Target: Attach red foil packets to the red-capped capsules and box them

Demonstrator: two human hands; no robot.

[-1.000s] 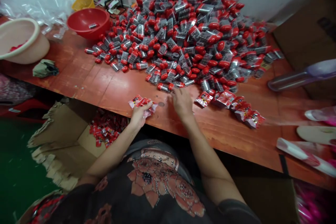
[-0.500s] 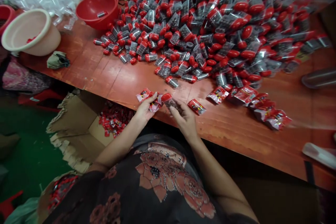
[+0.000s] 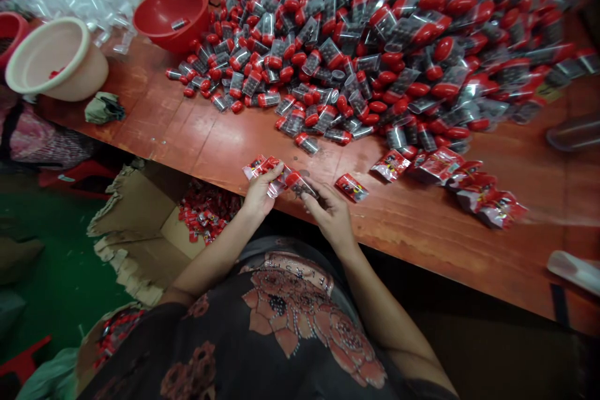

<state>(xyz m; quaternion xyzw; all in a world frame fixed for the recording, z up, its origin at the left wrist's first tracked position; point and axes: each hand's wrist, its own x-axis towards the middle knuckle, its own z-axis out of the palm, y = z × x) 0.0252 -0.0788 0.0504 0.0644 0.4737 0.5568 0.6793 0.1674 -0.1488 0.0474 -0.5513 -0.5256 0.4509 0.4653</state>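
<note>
Over the front edge of the table, my left hand (image 3: 260, 192) is closed on small red printed plastic packets (image 3: 277, 184), fanned out past the thumb. My right hand (image 3: 332, 212) grips a clear tube with a red cap (image 3: 300, 185) and dark contents, its capped end pointing left. That cap meets the packets in my left hand; whether it is inside one I cannot tell. A single red packet (image 3: 351, 188) lies flat just right of my right hand. Farther right stand several plump red packets (image 3: 440, 165) in a row.
A big heap of red-capped tubes (image 3: 328, 56) covers the back of the table (image 3: 187, 131). At left are a red bowl (image 3: 171, 19), a cream tub (image 3: 87, 69) and a crumpled cloth (image 3: 104, 107). Below the edge, an open cardboard box (image 3: 131, 225) holds red packets.
My right hand has picked up a red-capped tube from the heap's edge and brought it left to the packets. A flat packet now lies beside it. The view has shifted.
</note>
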